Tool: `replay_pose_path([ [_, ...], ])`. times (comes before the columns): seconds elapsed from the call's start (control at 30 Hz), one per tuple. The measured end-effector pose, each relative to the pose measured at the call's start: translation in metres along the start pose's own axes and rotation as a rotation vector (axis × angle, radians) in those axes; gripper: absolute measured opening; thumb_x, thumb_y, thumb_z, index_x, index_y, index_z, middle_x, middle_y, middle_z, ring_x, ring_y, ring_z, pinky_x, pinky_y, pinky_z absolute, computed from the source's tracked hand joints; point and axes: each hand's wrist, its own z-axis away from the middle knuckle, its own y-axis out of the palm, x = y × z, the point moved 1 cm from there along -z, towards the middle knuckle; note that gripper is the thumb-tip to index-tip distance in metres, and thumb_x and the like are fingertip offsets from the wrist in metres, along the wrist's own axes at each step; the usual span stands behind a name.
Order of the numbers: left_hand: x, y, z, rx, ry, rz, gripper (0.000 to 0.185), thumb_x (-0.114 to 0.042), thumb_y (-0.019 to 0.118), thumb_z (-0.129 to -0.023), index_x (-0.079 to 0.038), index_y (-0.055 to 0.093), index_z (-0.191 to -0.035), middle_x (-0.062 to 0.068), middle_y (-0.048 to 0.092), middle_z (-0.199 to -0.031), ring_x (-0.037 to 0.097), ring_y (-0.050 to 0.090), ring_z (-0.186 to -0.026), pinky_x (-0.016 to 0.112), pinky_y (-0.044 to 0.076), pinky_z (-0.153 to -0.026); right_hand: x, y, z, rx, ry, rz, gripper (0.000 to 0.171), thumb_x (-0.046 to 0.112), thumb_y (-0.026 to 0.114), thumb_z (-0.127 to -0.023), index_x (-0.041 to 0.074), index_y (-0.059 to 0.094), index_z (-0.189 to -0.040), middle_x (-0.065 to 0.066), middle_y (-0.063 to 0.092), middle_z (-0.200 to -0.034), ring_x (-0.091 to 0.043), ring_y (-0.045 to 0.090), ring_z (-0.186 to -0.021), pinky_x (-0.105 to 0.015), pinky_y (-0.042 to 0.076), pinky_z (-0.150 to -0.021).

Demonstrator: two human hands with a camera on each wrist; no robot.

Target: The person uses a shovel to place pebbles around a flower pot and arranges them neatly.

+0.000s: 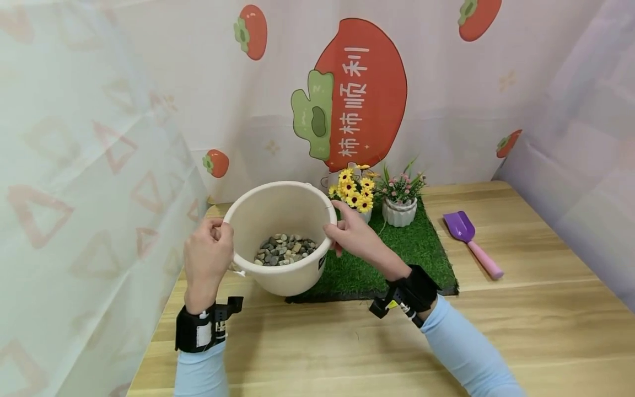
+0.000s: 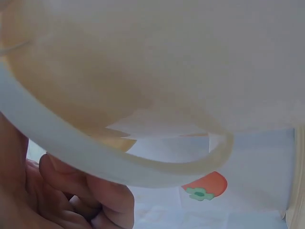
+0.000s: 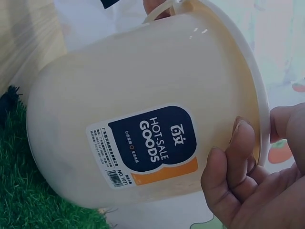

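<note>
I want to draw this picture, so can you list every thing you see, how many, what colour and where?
Round plastic bucket: one, cream, held tilted above the table's left side.
Small pebbles: many, grey and tan, inside the bucket.
Fake grass mat: one, green, middle of the table.
Yellow flower pot: one, back of the mat.
Pink flower pot: one, white ribbed pot, beside the yellow flowers.
Toy shovel: one, purple with pink handle, right of the mat.
Wooden table: one, light brown.
Left hand: grips the bucket's left rim.
Right hand: grips the right rim.

Layout, bucket at ctr-left over table

I see pebbles [image 1: 286,249] in bucket [image 1: 278,212], left hand [image 1: 207,255] & right hand [image 1: 353,234] on its rim; mat [image 1: 421,259] just right, two flower pots [image 1: 399,212] on its back edge, scoop [image 1: 471,242] further right on table [image 1: 521,309].
</note>
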Motion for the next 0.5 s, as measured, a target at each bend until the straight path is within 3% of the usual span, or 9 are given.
replay_pose_path([
  [0.5,0.003,0.005,0.012,0.155,-0.023,-0.072,0.040,-0.032,0.042,-0.099,-0.003,0.066,-0.113,0.015,0.070,-0.080,0.022,0.062,-0.058,0.030,0.044,-0.050,-0.009,-0.007,0.007,0.028,0.022,0.046,0.069,0.018,0.053,-0.098,0.013,0.016,-0.156,-0.017,0.064,-0.069,-0.017,0.055,-0.049,-0.033,0.051,-0.054],
])
